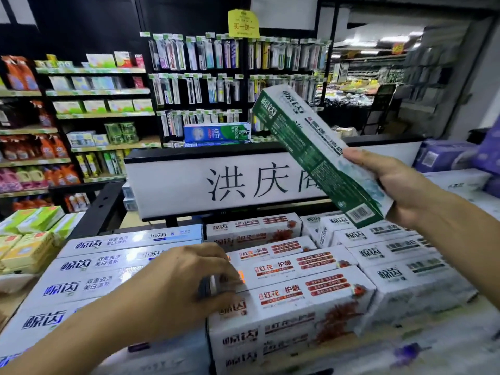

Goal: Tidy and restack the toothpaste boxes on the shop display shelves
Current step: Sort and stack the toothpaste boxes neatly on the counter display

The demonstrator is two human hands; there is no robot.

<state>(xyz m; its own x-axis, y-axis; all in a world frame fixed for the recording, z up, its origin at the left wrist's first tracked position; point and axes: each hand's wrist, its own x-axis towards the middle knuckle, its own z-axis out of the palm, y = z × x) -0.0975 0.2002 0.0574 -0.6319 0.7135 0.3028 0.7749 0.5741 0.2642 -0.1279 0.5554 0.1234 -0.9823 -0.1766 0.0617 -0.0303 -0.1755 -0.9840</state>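
Observation:
My right hand [400, 185] grips the lower end of a green and white toothpaste box [311, 147], held tilted in the air above the display. My left hand [189, 277] reaches down with curled fingers onto the left ends of the red-printed toothpaste boxes [297, 290] in the middle stack; whether it grips one I cannot tell. To the left lie blue-printed boxes [89, 266]. On the right lie stacked white boxes with dark green print [400, 269].
A white sign with large black characters [221, 185] stands behind the stacks. Yellow-green packs [29, 239] lie at the far left. Shelves of detergent, soap and hanging toothbrushes [194, 77] fill the background. Purple packs [460, 155] are at the right.

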